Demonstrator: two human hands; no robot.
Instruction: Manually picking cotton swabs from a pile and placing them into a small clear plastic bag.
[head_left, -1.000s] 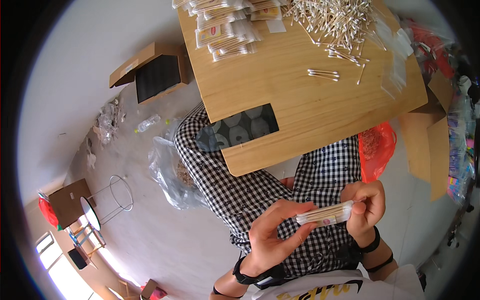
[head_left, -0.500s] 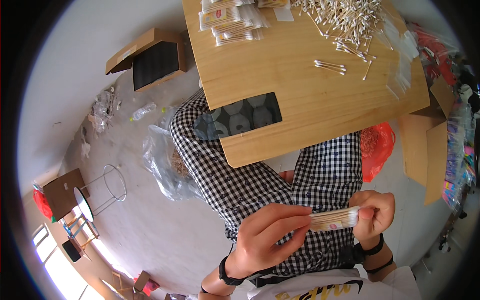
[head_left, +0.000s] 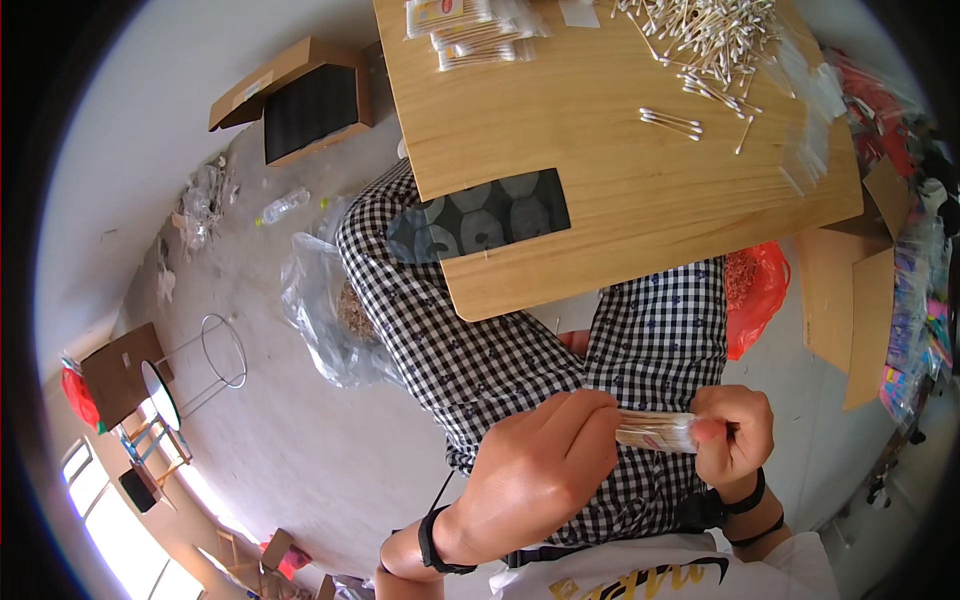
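Note:
Above my lap, a small clear bag of cotton swabs [head_left: 655, 430] lies level between my two hands. My left hand [head_left: 545, 465] is closed over its left end, hiding that part. At the other end, my right hand [head_left: 737, 432] pinches the bag between thumb and curled fingers. Ahead on the wooden table [head_left: 600, 215], a heap of loose cotton swabs [head_left: 715, 35] spreads at the far right. A few separate swabs [head_left: 671, 124] lie nearer. Filled swab bags [head_left: 470, 38] are stacked at the far left.
Flat clear bags [head_left: 808, 150] lie at the table's right edge. A dark patterned panel [head_left: 500, 215] fills the table's front cutout. On the floor are a red bag [head_left: 755, 300], an open carton [head_left: 840, 300], a clear plastic sack [head_left: 325, 310] and a lidded cardboard box [head_left: 310, 110].
My left hand has rolled over, its fingers closing further round the bag's left end. The bag and my right hand have shifted slightly left. The view has tilted a little.

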